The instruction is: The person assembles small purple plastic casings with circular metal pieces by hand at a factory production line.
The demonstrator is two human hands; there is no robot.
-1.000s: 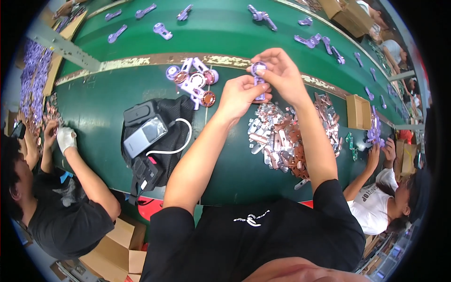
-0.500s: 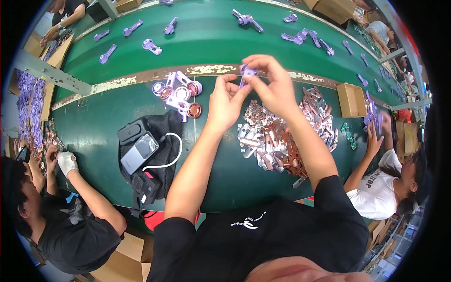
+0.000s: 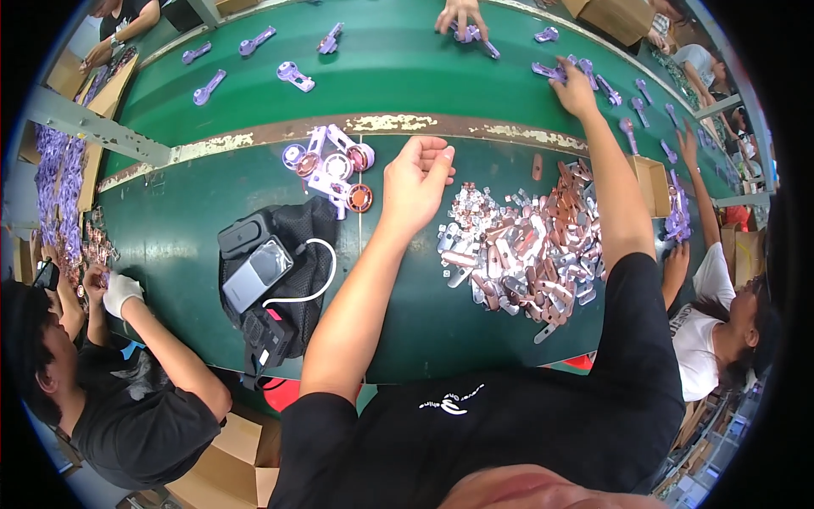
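Note:
My right hand (image 3: 577,89) reaches far over the green belt. Its thumb and fingers close around the end of a purple plastic handle part (image 3: 543,71) among other purple parts. My left hand (image 3: 417,182) hovers over the near table, fingers curled in toward the thumb; whatever may be inside them is hidden. Right of it lies a pile of small oblong brown, silvery and clear pieces (image 3: 530,246). To its left sits a cluster of purple parts with round heads (image 3: 337,166), some carrying copper-coloured rings.
A black mesh bag (image 3: 318,225) with a grey power bank (image 3: 257,273) and white cable lies left of my forearm. A cardboard box (image 3: 651,185) stands at the right. Across the belt (image 3: 365,85), another person's hand (image 3: 461,13) touches a purple part. Co-workers sit on both sides.
My hands have parted: the right went out to the belt, and the purple part they held between them is gone from there. Belt parts shifted slightly right; another person's hand appeared at the far side.

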